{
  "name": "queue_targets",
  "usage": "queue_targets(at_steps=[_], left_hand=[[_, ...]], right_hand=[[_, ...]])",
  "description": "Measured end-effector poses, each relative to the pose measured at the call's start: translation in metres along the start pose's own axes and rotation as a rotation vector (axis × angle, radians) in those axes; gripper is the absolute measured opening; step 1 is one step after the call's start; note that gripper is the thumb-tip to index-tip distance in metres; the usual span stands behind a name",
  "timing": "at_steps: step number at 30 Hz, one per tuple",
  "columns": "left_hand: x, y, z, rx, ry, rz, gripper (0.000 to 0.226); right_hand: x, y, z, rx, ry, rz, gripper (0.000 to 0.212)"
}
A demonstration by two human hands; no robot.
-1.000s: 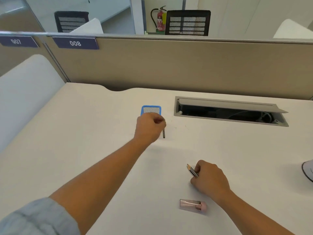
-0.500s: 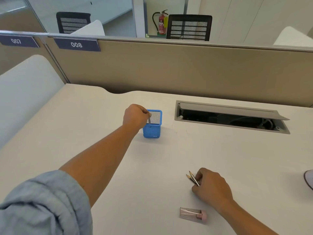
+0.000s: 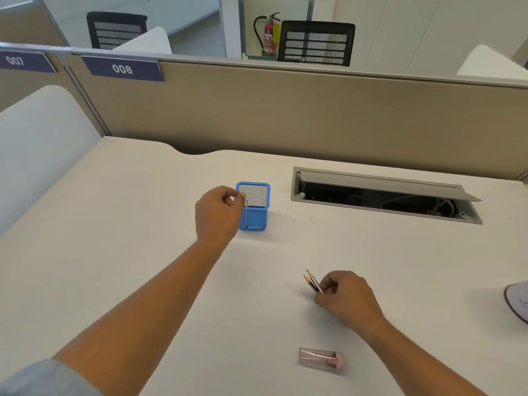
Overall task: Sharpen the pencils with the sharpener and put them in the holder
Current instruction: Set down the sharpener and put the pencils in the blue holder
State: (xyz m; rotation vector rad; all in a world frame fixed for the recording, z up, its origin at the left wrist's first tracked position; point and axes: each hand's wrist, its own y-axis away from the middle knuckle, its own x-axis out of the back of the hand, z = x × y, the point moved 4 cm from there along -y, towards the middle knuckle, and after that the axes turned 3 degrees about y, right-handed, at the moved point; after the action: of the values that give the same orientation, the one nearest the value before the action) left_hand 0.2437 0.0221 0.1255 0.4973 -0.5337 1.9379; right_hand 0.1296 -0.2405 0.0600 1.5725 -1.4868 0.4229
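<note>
A blue mesh holder (image 3: 254, 208) stands on the white desk (image 3: 143, 252). My left hand (image 3: 218, 215) is at its left rim, fingertips pinched on the top end of a pencil (image 3: 246, 217) that stands upright inside the holder against its left wall. My right hand (image 3: 347, 298) rests on the desk nearer to me, shut on two pencils (image 3: 313, 281) whose sharpened tips point up and left. The sharpener (image 3: 321, 358), clear with a pink cap, lies on its side on the desk in front of my right hand.
An open cable tray (image 3: 385, 195) with a raised grey lid is sunk into the desk right of the holder. A beige partition (image 3: 285, 115) closes the far edge. A white rounded object (image 3: 518, 300) sits at the right edge, and a white side panel (image 3: 37, 144) on the left.
My left hand carried the pencil from in front of the holder to its left rim and lowered it inside. My right hand stayed put with its two pencils.
</note>
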Motion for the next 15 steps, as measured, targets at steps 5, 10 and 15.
queue_targets(at_steps=[5,10,15], left_hand=[[-0.013,0.067,-0.012,0.085,0.181,-0.278,0.017],[-0.019,0.101,0.004,0.162,0.379,-0.480,0.020],[-0.010,0.094,0.011,0.148,0.405,-0.412,0.014]], right_hand=[[0.009,-0.006,-0.038,0.064,-0.387,-0.015,0.015],[0.017,-0.003,-0.083,0.219,-0.397,-0.007,0.005],[0.018,-0.001,-0.104,0.301,-0.315,0.007,0.005]])
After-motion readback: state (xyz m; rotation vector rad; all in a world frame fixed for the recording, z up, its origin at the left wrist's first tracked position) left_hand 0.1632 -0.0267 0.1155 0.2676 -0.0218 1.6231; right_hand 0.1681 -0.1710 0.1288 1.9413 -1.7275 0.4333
